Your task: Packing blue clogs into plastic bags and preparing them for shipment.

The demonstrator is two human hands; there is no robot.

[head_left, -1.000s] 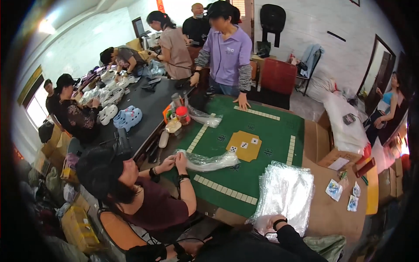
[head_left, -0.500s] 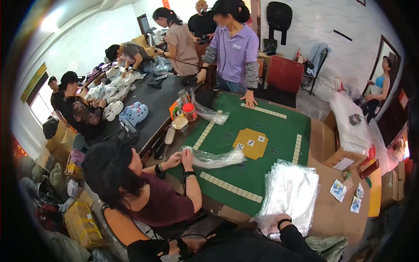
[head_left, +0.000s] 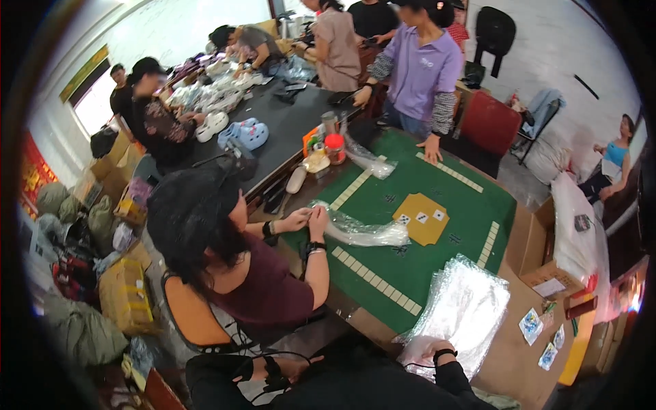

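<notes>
Laid on the lower part of a stack of clear plastic bags (head_left: 471,294), at the lower right of the frame, the right hand (head_left: 437,350) has its fingers curled; whether they pinch a bag cannot be told. Its black-sleeved forearm rises from the lower edge. Near the lower centre, the left hand (head_left: 294,370) points rightward before the dark clothing, arm bent, its grip unclear. Beneath the bags, a green mat (head_left: 478,195) with pale tile shapes and an ochre centre meets brown board (head_left: 512,372) on the right. Left of centre, a seated co-worker (head_left: 273,290) handles a long clear bag (head_left: 369,234). Farther, a dark table (head_left: 294,123) bearing blue clogs (head_left: 247,134) spans the upper left; more people work around it, before pale walls (head_left: 191,34).
</notes>
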